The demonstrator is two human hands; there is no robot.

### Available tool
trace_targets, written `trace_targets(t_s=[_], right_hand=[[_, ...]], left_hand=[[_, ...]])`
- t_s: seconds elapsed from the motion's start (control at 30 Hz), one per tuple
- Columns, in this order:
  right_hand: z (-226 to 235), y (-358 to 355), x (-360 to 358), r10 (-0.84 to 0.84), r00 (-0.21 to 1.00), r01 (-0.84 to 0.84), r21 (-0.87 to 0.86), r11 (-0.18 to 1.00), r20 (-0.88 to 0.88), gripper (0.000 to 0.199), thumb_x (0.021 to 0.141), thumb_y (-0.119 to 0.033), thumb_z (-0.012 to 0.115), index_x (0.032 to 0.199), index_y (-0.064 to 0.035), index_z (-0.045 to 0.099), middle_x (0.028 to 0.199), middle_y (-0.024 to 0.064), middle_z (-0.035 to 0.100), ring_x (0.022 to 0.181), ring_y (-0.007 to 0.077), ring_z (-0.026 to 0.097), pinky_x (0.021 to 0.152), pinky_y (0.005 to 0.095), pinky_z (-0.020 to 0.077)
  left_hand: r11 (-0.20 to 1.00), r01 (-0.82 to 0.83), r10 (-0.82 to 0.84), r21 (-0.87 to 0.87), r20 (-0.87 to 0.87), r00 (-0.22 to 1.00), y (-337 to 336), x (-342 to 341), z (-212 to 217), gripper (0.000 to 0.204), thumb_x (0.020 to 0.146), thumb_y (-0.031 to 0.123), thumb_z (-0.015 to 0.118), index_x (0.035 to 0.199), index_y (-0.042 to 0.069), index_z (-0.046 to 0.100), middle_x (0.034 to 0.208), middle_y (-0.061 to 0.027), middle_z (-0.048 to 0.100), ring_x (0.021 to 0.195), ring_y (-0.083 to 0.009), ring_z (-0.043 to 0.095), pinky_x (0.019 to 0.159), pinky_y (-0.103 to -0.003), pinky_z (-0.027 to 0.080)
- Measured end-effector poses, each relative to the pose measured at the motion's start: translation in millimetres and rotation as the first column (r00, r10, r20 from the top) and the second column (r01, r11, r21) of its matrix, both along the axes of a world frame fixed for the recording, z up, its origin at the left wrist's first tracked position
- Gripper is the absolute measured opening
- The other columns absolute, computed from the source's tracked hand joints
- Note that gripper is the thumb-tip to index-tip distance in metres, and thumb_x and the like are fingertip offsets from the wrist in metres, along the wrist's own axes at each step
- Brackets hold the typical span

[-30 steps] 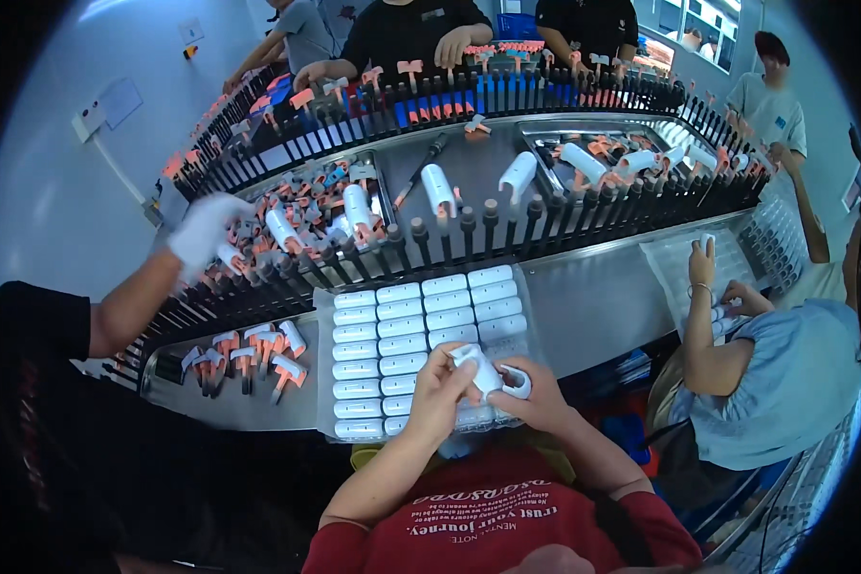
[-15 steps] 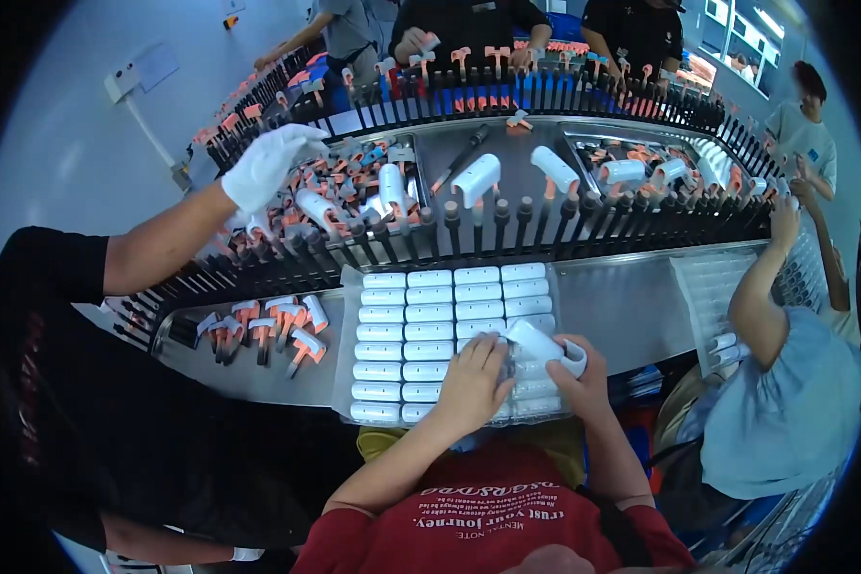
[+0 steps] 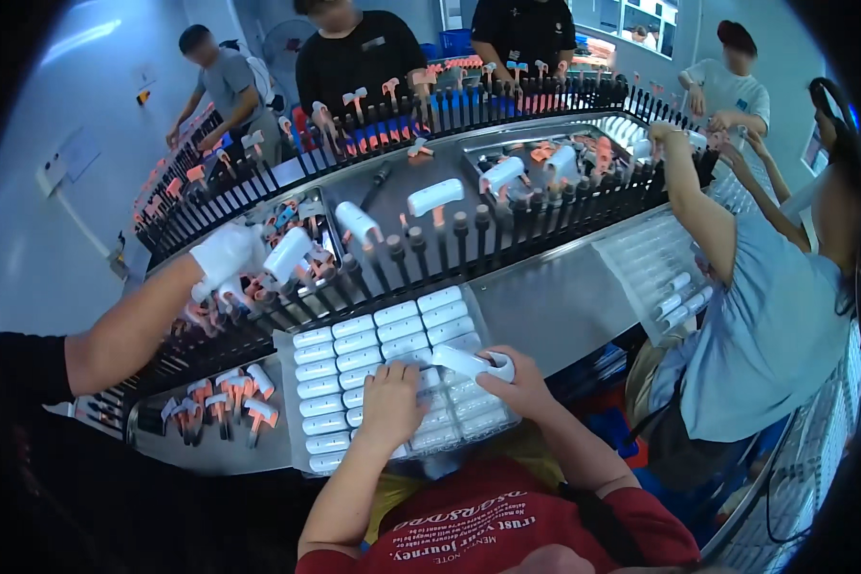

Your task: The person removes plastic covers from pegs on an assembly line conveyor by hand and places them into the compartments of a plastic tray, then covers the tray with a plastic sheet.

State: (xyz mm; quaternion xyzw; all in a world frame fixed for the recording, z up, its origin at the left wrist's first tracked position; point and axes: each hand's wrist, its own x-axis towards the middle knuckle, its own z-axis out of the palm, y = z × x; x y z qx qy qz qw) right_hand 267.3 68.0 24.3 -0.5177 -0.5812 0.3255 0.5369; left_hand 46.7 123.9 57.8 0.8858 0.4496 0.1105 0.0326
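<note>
A clear plastic tray (image 3: 469, 427) lies in front of me, its left and far slots filled with rows of white rounded shells (image 3: 347, 342). My left hand (image 3: 392, 407) rests palm down over the middle of the tray. Its fingers are stretched out over the shells there; what lies beneath the fingertips is hidden. My right hand (image 3: 515, 390) is closed on a white curved plastic shell (image 3: 500, 366) at the tray's right side. Another white shell (image 3: 457, 360) reaches left from that hand, tilted above the tray.
Beyond the tray runs a rack of black upright pegs (image 3: 461, 230), some bearing white shells. A metal bin (image 3: 584, 134) of parts sits behind it. Pink-and-grey pieces (image 3: 222, 402) lie at left. A co-worker's white-gloved hand (image 3: 228, 258) reaches in; another worker's arm (image 3: 700, 196) is at right.
The whole view has turned, shifting the tray leftward. My right hand still holds the white shells, and my left hand stays over the tray. The co-worker's gloved hand has come down toward the pegs.
</note>
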Motion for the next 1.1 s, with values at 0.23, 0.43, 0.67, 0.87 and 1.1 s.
trace_targets(t_s=[0.23,0.43,0.67,0.87,1.1], right_hand=[[9.4,-4.9,29.3,-0.028,0.985,0.027,-0.012,1.0,-0.171,0.036,0.08,-0.013,0.07,0.112,0.0006,0.059,0.098,0.0037,0.063,0.089,0.0093,0.056,0.08,0.0261,0.0459],[24.7,-0.3,63.8,-0.106,0.974,0.125,0.086,0.988,-0.2,0.032,0.081,-0.013,0.07,0.11,-0.0008,0.06,0.095,0.0022,0.062,0.086,0.0079,0.055,0.076,0.0246,0.0457],[73.4,17.1,87.4,-0.2,0.979,0.203,0.205,0.957,-0.032,0.032,0.081,-0.017,0.071,0.107,-0.0016,0.061,0.089,0.0007,0.061,0.081,0.0074,0.054,0.073,0.025,0.0456],[96.3,44.1,112.2,-0.287,0.957,0.283,0.084,0.955,0.039,0.036,0.08,-0.026,0.07,0.106,-0.0005,0.062,0.086,0.0035,0.062,0.079,0.01,0.056,0.069,0.0271,0.0454],[62.5,89.0,140.7,-0.39,0.891,0.369,0.131,0.92,0.232,0.047,0.079,-0.031,0.069,0.112,0.0008,0.06,0.087,0.0122,0.064,0.078,0.0174,0.06,0.07,0.0314,0.0466]], left_hand=[[0.991,0.136,-0.136,0.01,0.041,0.99,22.9,11.9,-2.3,0.049,0.065,0.025,0.077,0.106,0.002,0.06,0.107,-0.0151,0.058,0.101,-0.0329,0.055,0.088,-0.043,0.045],[0.972,0.211,-0.232,0.109,0.248,0.941,21.9,9.2,-15.6,0.046,0.069,0.021,0.075,0.107,0.001,0.06,0.104,-0.0152,0.059,0.096,-0.0339,0.057,0.083,-0.043,0.047],[0.985,0.17,-0.17,-0.03,0.015,0.985,23.7,2.8,-17.6,0.039,0.073,0.02,0.071,0.107,0.005,0.062,0.101,-0.0139,0.06,0.095,-0.0329,0.059,0.08,-0.041,0.05],[0.991,0.137,-0.137,-0.003,-0.033,0.99,12.7,-0.7,-31.3,0.035,0.07,0.02,0.073,0.099,0.005,0.06,0.097,-0.0138,0.06,0.093,-0.0318,0.06,0.077,-0.042,0.051],[0.999,-0.039,0.04,-0.012,0.416,0.909,-60.2,-16.1,-22.4,0.034,0.071,0.017,0.072,0.098,0.002,0.058,0.088,-0.015,0.06,0.083,-0.0312,0.061,0.069,-0.041,0.05]])
